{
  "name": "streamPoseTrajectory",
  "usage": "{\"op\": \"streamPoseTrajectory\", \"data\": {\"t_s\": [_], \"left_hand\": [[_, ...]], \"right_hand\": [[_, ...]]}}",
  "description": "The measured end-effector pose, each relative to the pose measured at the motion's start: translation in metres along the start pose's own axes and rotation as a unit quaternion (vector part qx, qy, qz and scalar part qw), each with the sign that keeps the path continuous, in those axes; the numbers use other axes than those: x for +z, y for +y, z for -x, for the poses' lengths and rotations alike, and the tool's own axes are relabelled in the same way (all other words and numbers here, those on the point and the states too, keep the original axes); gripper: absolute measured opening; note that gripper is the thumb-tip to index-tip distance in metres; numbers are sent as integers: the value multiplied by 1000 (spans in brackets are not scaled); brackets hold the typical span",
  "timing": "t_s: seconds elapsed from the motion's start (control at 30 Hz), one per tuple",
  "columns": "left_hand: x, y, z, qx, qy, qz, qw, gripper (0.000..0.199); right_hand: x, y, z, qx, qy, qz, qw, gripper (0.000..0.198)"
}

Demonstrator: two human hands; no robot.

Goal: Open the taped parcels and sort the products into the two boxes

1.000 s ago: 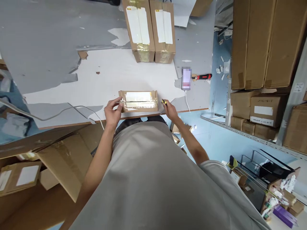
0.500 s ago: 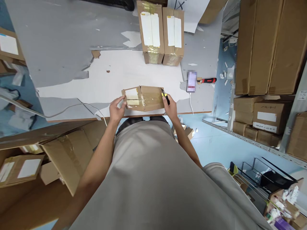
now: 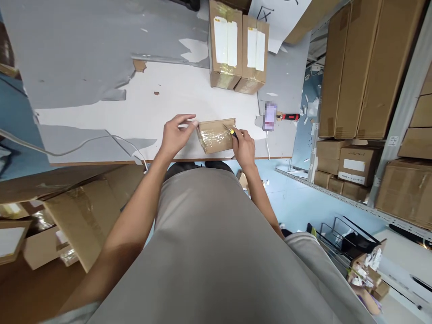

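Observation:
A small cardboard box (image 3: 218, 138) with shiny clear tape lies near the table's front edge, between my two hands. At its left side is my left hand (image 3: 177, 136), fingers stretched out and apart, the fingertips close to the upper left corner; whether they touch it I cannot tell. My right hand (image 3: 244, 146) is closed around a yellow and black utility knife (image 3: 233, 133), whose tip points left over the box's right part.
Two taped, labelled boxes (image 3: 225, 49) stand at the back of the table. To the right lie a phone (image 3: 270, 116) with a white cable and a red-and-black handled tool (image 3: 290, 117). A large open carton (image 3: 81, 207) stands front left; shelves of boxes (image 3: 354, 76) line the right.
The box has turned, so its white-labelled face no longer shows. My left hand has loosened from its left end and opened. My right hand still grips the utility knife and has shifted slightly right.

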State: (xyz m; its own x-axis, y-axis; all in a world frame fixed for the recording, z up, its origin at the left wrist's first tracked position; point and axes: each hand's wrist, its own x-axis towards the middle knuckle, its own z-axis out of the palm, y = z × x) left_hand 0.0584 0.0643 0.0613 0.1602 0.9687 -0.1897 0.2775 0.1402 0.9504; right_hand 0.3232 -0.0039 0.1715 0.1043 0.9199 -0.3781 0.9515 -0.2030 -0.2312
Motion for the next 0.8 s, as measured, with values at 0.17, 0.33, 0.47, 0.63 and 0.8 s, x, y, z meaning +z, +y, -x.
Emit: {"op": "streamPoseTrajectory", "data": {"t_s": [0.17, 0.33, 0.47, 0.63, 0.8], "left_hand": [[8, 15, -22, 15, -72, -11, 997, 29], [11, 7, -28, 14, -80, 2, 997, 24], [9, 10, -32, -2, -91, -4, 996, 21], [7, 20, -32, -22, -101, -28, 994, 19], [9, 22, -30, -26, -97, -20, 995, 19]], "right_hand": [[-18, -14, 10, 35, -8, 48, 998, 58], [-21, -58, 31, 44, -58, 33, 997, 57], [-14, -93, 36, 42, -102, 10, 994, 52], [-19, -113, 33, 57, -124, 35, 990, 47], [-32, -124, 34, 72, -149, 60, 984, 42]]}}
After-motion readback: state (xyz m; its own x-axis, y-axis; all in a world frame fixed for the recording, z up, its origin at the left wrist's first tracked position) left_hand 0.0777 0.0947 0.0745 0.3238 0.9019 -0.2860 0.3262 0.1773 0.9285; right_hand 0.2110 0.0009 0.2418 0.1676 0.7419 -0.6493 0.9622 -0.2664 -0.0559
